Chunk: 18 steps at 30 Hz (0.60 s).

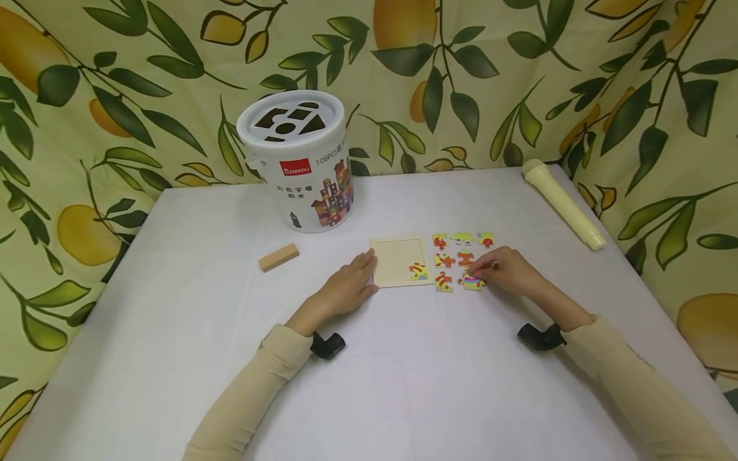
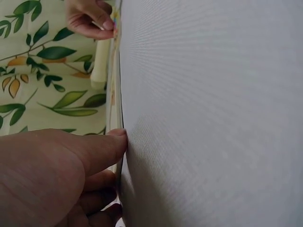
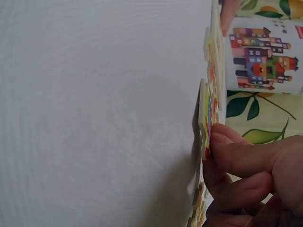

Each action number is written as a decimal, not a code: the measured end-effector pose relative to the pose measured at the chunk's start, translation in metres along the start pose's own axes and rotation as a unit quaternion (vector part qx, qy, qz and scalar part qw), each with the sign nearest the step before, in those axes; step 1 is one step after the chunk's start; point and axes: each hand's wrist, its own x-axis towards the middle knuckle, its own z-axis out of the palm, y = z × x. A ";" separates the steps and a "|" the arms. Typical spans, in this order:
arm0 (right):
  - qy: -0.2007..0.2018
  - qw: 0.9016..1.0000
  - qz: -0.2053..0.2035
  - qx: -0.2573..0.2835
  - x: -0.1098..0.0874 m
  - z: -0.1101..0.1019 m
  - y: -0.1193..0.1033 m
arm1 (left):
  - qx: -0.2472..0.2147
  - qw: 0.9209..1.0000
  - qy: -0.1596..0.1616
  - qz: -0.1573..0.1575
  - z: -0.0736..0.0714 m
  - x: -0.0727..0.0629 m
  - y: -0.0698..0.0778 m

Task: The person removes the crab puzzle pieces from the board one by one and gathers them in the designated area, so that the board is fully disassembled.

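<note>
A shallow square wooden puzzle tray (image 1: 394,264) lies on the table, with one yellow-and-red puzzle piece (image 1: 418,271) in its lower right corner. My left hand (image 1: 348,283) rests against the tray's left side, thumb (image 2: 106,149) by the near corner and the other fingers along the edge. To the right of the tray, my right hand (image 1: 507,272) pinches a rainbow-striped puzzle piece (image 1: 473,282) between thumb and fingers. In the right wrist view this piece stands slightly off the cloth. Several other loose pieces (image 1: 443,260) lie in rows beside it, some partly hidden by the right hand.
A white lidded bucket (image 1: 311,179) with shape-cut holes stands at the back left. Nearer lies a small wooden block (image 1: 279,257). A cream microphone-shaped stick (image 1: 562,203) lies at the back right, near the edge of the white-covered table (image 1: 403,384). Patterned cloth hangs behind.
</note>
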 end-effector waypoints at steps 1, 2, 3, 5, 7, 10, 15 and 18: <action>0.002 1.000 -0.005 -0.005 0.000 0.001 0.000 | 0.000 1.000 0.000 -0.001 0.000 0.000 0.000; 0.003 1.000 -0.009 -0.007 0.000 0.002 0.000 | 0.000 1.000 0.000 -0.001 0.000 0.000 0.000; 0.005 1.000 -0.012 -0.009 0.000 0.003 0.000 | -0.001 1.000 0.001 -0.001 0.000 0.000 0.000; 0.010 1.000 -0.015 -0.010 0.000 0.004 -0.001 | -0.002 1.000 0.002 0.000 0.000 0.000 -0.001; 0.013 1.000 -0.017 -0.010 0.000 0.004 -0.002 | 0.000 1.000 0.003 0.001 0.000 0.000 -0.001; 0.016 1.000 -0.018 -0.009 0.000 0.004 -0.003 | 0.004 1.000 0.003 0.001 0.000 0.000 -0.001; 0.011 1.000 -0.018 0.002 0.007 0.003 -0.011 | 0.003 1.000 0.002 0.002 -0.001 -0.001 -0.001; -0.006 0.999 -0.033 0.014 0.015 0.006 -0.022 | 0.000 1.000 -0.001 0.003 -0.001 0.000 0.000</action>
